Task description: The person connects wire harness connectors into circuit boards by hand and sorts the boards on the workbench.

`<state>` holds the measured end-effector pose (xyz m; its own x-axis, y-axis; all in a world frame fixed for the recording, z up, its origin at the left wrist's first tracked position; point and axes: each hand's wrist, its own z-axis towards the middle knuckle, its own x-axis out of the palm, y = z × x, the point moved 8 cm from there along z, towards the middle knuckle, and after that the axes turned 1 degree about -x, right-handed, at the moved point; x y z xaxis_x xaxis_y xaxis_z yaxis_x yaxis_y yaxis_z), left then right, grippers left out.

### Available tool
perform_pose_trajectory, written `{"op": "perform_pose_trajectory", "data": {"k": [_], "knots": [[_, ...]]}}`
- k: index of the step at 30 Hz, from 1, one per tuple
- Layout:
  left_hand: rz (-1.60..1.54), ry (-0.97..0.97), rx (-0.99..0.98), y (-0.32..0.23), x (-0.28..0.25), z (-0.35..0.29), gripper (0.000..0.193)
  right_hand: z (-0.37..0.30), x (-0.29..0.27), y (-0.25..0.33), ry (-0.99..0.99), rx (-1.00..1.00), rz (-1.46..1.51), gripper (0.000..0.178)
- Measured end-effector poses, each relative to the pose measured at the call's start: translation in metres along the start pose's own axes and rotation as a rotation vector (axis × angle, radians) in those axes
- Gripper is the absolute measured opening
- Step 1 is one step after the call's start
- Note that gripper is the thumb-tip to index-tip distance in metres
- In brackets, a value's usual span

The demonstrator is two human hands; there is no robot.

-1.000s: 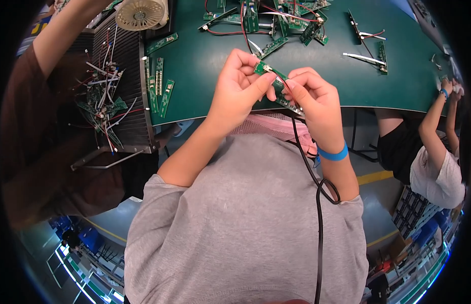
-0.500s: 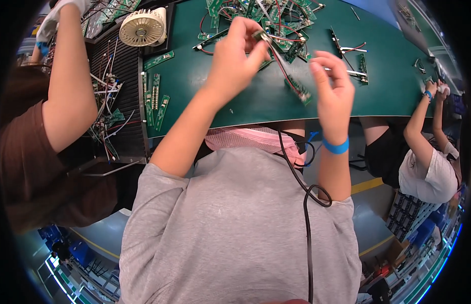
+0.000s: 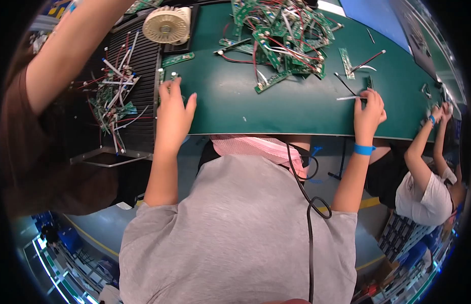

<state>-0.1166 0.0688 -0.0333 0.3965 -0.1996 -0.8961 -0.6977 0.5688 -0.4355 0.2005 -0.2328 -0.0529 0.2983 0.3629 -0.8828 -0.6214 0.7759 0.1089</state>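
Near the table's left edge, my left hand (image 3: 173,114) reaches over several narrow green circuit boards (image 3: 161,76), thumb spread well away from the fingers. The fingers partly hide the boards. On the right side, my right hand (image 3: 369,114), with a blue band at its wrist, is closed on the near end of another circuit board (image 3: 370,82). Its black and white wires (image 3: 348,87) stick out to the left. A second wired board (image 3: 347,64) lies just beyond it. A large heap of wired circuit boards (image 3: 288,43) covers the far middle.
A cream fan (image 3: 167,25) stands at the far left, with a single board (image 3: 178,59) before it. Further left, a black ribbed conveyor (image 3: 139,96) carries tangled wired boards. A co-worker's arm (image 3: 76,53) extends over it. Another person's hands (image 3: 438,112) work at the far right.
My left hand has come down leftward from the middle and no longer holds the wired board. My right hand has moved right and down onto a board. The view has shifted slightly.
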Motion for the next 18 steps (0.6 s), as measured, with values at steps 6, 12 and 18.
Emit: {"op": "perform_pose_trajectory", "data": {"k": [6, 12, 18], "knots": [[0.004, -0.027, 0.065, 0.012, 0.016, -0.008, 0.039, 0.007, 0.006, 0.021, 0.026, -0.097, -0.002, 0.016], [-0.38, 0.083, 0.029, -0.002, 0.023, 0.006, 0.038, -0.001, 0.007, 0.018, 0.073, -0.128, 0.204, 0.011], [0.02, -0.071, 0.059, 0.008, 0.024, 0.021, 0.035, -0.022, -0.009, 0.057, 0.12, -0.267, 0.305, 0.02]]}}
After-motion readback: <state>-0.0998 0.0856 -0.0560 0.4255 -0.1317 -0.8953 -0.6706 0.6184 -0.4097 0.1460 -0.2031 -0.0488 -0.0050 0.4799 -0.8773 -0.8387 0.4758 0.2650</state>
